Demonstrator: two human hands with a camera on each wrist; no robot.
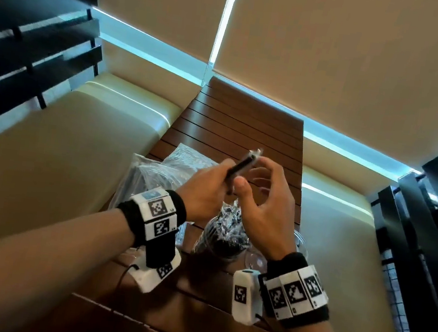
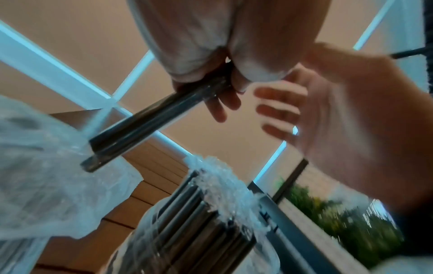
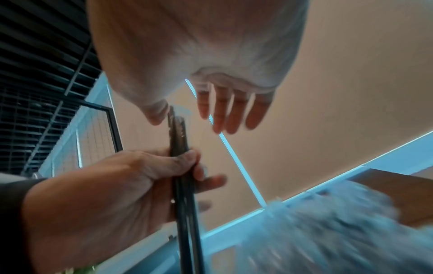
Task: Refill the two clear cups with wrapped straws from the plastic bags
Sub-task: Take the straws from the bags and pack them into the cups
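A slatted brown wooden table (image 1: 246, 119) runs between two cream cushioned seats (image 1: 61, 145). Black slatted chair backs (image 1: 33, 44) stand at the far-left and right edges.

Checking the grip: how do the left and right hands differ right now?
The left hand curls around a few wrapped black straws; the right hand grips nothing. The left hand's fingers are closed, the right hand's spread and relaxed beside the straws. Both are raised above the straw-filled clear cup and wear wrist cameras.

No readable text anywhere; the wrist bands (image 1: 156, 214) carry only black-and-white square marker patterns, no letters or numbers
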